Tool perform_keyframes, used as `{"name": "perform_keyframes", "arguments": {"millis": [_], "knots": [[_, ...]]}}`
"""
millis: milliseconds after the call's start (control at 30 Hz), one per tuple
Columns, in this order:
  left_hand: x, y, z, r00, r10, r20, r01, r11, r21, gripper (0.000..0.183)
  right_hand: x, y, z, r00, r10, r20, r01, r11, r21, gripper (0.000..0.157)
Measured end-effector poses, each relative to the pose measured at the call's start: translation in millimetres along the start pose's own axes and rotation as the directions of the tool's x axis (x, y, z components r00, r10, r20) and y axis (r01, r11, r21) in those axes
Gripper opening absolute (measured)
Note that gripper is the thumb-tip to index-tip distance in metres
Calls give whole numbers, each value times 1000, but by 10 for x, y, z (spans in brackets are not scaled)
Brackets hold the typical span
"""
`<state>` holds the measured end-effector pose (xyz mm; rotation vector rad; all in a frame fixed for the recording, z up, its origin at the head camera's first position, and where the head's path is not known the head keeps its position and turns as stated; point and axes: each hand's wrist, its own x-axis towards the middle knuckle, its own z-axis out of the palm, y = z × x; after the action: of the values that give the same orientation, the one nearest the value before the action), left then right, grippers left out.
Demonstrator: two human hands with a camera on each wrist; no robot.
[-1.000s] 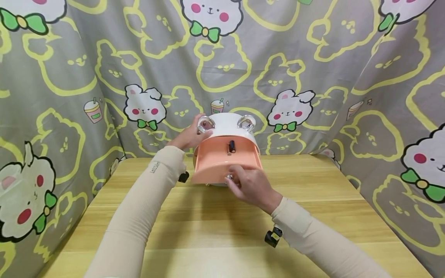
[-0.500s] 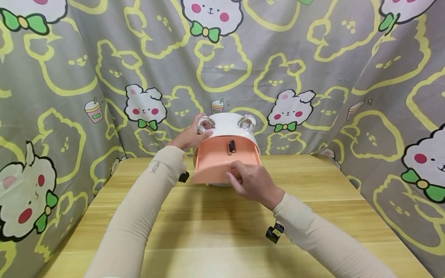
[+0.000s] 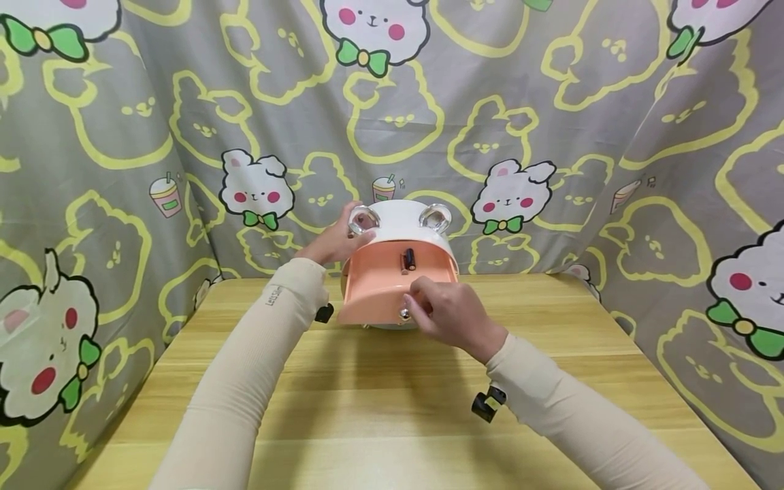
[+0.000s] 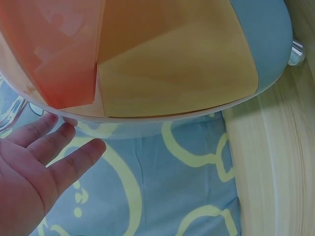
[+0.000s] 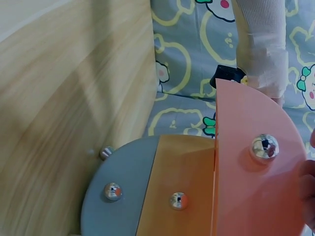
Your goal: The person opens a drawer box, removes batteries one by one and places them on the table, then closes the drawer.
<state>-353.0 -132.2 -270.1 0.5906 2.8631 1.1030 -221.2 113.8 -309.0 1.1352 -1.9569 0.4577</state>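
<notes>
A small white drawer box (image 3: 398, 219) with clear, silver-rimmed ears stands on the table. Its pink top drawer (image 3: 370, 307) is pulled out, and a small dark cylinder with a copper-coloured end (image 3: 410, 259) lies inside. My left hand (image 3: 333, 241) steadies the box at its left ear, thumb on the white top; in the left wrist view the fingers (image 4: 74, 164) reach fairly straight against the side. My right hand (image 3: 450, 309) is beside the drawer's silver knob (image 3: 405, 314), fingers bent near the drawer front. In the right wrist view the knob (image 5: 265, 148) is free of fingers.
Below the pink drawer are a yellow-orange drawer (image 5: 182, 172) and a grey-blue drawer (image 5: 118, 182), both pushed in, each with a silver knob. The wooden table (image 3: 367, 422) extends toward me. A patterned grey curtain (image 3: 404, 88) hangs behind and at both sides.
My right hand has shifted slightly right, off the silver knob, which now shows beside the thumb. The left hand, box and pulled-out drawer have not visibly moved.
</notes>
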Motion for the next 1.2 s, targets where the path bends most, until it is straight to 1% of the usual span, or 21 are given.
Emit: {"name": "perform_keyframes", "arguments": {"millis": [200,500,733,900,1200], "knots": [[-4,2,5,1000,3,0,-3,1000,7,83,35,31,-26,1000,4,0,-4,1000,-11,14],[2,-2,11,1000,-1,2,1,1000,-10,83,81,95,-44,1000,9,13,-8,999,-45,13],[-9,2,8,1000,11,0,-11,1000,0,81,102,143,-66,998,49,37,-47,997,-57,13],[-9,1,10,1000,18,-4,-18,1000,12,82,102,172,-83,996,77,34,-75,995,-69,13],[-5,-6,14,1000,11,-12,-11,1000,18,81,115,240,-101,995,91,38,-87,992,-95,12]]}}
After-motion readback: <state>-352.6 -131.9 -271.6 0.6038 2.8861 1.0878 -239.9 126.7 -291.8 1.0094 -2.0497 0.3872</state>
